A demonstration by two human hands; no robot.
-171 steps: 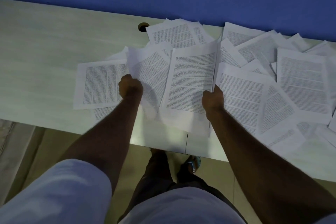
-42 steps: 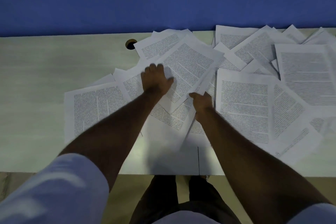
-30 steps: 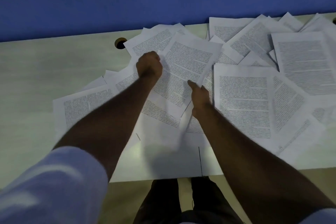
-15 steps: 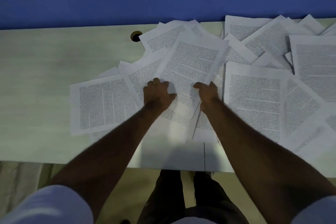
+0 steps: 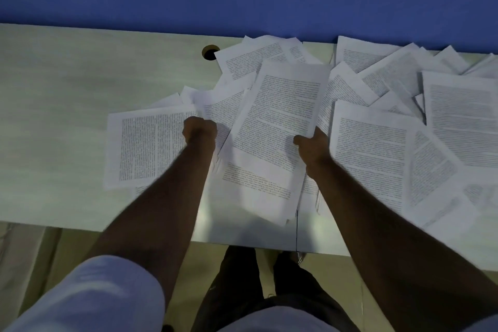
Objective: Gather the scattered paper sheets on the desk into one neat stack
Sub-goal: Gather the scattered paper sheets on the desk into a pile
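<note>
Gripping a sheet [image 5: 280,121] by its near right corner, the right hand [image 5: 314,147] held it angled away toward the wall, thumb pinching on top. The left hand [image 5: 200,132], fingers curled, gripped overlapping pages [image 5: 151,145] alongside. Loose papers [image 5: 404,121] lay nearer the right hand, spread across the bench [image 5: 67,89].

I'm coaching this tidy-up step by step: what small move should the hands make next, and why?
Probably draw the left sheet in under the centre sheet. The left hand is curled at its right edge, the right hand pinches the centre sheet's corner, and the two sheets lie side by side, not yet stacked.
</note>
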